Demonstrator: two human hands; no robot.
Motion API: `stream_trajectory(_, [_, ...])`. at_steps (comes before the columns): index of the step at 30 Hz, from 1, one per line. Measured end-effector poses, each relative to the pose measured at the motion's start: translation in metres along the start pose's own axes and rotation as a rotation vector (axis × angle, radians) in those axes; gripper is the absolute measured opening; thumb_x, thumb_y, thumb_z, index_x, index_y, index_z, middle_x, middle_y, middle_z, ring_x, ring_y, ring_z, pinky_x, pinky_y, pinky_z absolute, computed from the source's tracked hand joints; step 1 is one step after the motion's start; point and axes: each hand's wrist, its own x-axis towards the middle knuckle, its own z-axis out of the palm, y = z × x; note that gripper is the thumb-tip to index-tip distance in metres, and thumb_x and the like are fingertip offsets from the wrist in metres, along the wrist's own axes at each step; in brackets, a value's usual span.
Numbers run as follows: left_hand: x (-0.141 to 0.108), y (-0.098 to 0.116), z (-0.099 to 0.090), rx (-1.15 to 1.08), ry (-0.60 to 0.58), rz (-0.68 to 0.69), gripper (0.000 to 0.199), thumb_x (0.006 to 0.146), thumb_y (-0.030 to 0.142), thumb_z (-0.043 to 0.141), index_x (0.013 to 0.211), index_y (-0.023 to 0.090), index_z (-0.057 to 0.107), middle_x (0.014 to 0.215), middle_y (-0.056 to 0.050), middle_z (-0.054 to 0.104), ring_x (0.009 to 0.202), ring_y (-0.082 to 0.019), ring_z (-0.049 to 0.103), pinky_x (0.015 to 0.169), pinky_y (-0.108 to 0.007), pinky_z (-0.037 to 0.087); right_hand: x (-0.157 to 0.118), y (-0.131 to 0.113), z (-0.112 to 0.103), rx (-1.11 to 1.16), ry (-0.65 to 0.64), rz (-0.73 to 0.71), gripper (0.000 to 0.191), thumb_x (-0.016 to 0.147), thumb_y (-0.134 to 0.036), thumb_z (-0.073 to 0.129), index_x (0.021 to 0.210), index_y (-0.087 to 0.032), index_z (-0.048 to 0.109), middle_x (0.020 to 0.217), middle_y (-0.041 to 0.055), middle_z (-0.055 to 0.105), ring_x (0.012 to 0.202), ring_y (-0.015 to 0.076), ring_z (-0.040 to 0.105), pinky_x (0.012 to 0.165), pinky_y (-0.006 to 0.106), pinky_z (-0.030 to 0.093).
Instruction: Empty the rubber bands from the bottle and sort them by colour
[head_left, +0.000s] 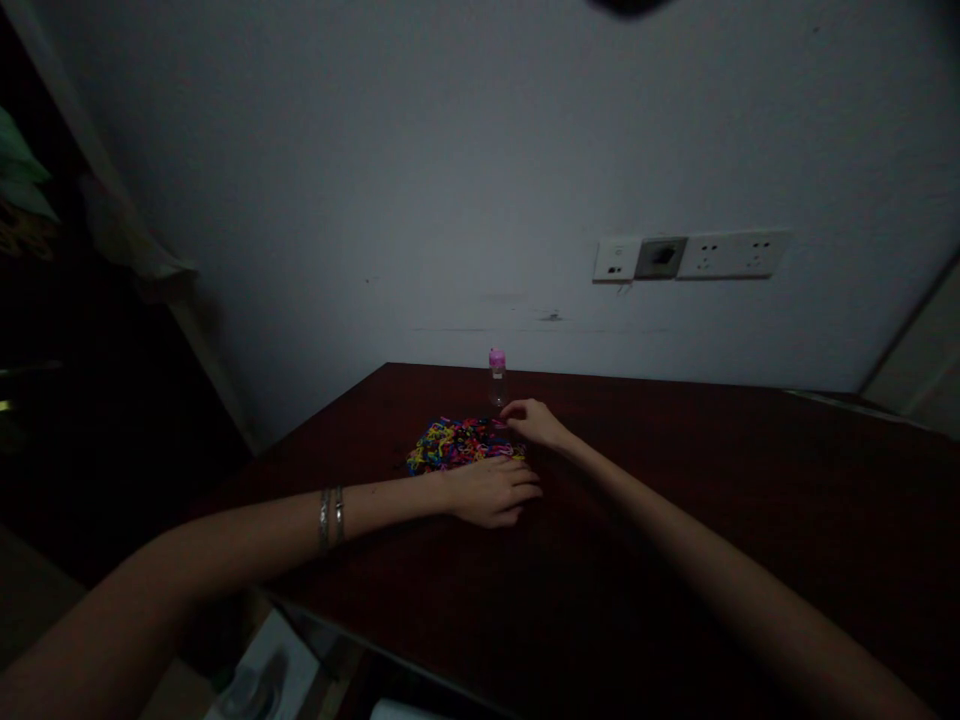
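A pile of small colourful loops (450, 440), in yellow, blue, pink, red and black, lies on the dark red-brown table. They look like little rubber bands. My left hand (491, 492) rests palm down along the near side of the pile, fingers stretched to the right, and covers part of it. At the pile's right edge, the fingers of my right hand (534, 422) are bent down and drawn together among the loops; what they pinch is too small to make out. Just behind them stands a clear bottle (498, 388) with a pink cap.
The dark table (675, 480) reaches back to a pale wall (375, 180). Sockets (731, 255) are set in the wall at the right. Below the table's left front edge is a white surface (274, 660) with a clear object on it. Dark furniture stands at the left.
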Motion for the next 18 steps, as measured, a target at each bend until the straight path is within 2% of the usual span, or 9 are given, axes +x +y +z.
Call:
stream_trajectory(3, [0.003,-0.008,0.001,0.008,-0.024,0.016,0.038,0.079,0.022,0.048,0.116,0.015,0.049,0.114,-0.012,0.054,0.105,-0.022,0.048,0.093,-0.034,0.036,-0.003,0.006,-0.004,-0.177,-0.012,0.003,0.023,0.069,-0.013,0.056,0.088,-0.014,0.067,0.088,0.0076,0.069,0.082,0.0192,0.062,0.075,0.028,0.047])
stream_trajectory(5, [0.001,-0.013,0.001,0.017,-0.045,0.008,0.037,0.077,0.02,0.05,0.113,0.015,0.051,0.109,-0.011,0.055,0.101,-0.021,0.05,0.09,-0.033,0.037,-0.004,0.01,-0.004,-0.217,-0.045,0.022,0.027,0.068,-0.013,0.056,0.093,-0.013,0.066,0.093,0.0089,0.068,0.087,0.0209,0.062,0.078,0.029,0.046])
stream_trajectory(10, [-0.015,-0.03,-0.005,-0.029,-0.062,-0.084,0.026,0.073,0.013,0.049,0.098,0.018,0.058,0.096,-0.009,0.059,0.093,-0.02,0.051,0.083,-0.032,0.04,0.003,0.01,0.01,-0.079,-0.131,0.029,0.029,0.07,-0.018,0.057,0.098,-0.012,0.064,0.098,0.0095,0.067,0.089,0.0207,0.062,0.08,0.03,0.046])
stream_trajectory(12, [-0.024,-0.043,-0.006,-0.093,-0.022,-0.199,0.024,0.073,0.009,0.045,0.088,0.017,0.061,0.088,-0.007,0.06,0.086,-0.018,0.053,0.078,-0.029,0.041,0.008,0.007,0.017,0.025,-0.158,0.005,0.036,0.069,-0.022,0.061,0.104,-0.012,0.062,0.1,0.0086,0.066,0.089,0.02,0.061,0.081,0.03,0.046])
stream_trajectory(15, [-0.038,-0.069,-0.008,-0.129,0.108,-0.452,0.025,0.072,0.007,0.04,0.08,0.016,0.062,0.084,-0.006,0.058,0.084,-0.017,0.053,0.077,-0.028,0.041,0.014,0.001,0.029,0.142,-0.251,-0.098,0.052,0.065,-0.026,0.067,0.114,-0.012,0.057,0.105,0.0082,0.064,0.093,0.0194,0.06,0.084,0.03,0.045])
stream_trajectory(18, [-0.049,-0.094,-0.009,-0.139,0.111,-0.613,0.026,0.068,0.009,0.043,0.086,0.015,0.061,0.09,-0.007,0.058,0.092,-0.019,0.051,0.082,-0.03,0.04,0.016,-0.008,0.037,0.063,-0.342,-0.215,0.06,0.06,-0.032,0.072,0.116,-0.015,0.056,0.111,0.0085,0.062,0.098,0.0213,0.057,0.087,0.033,0.043])
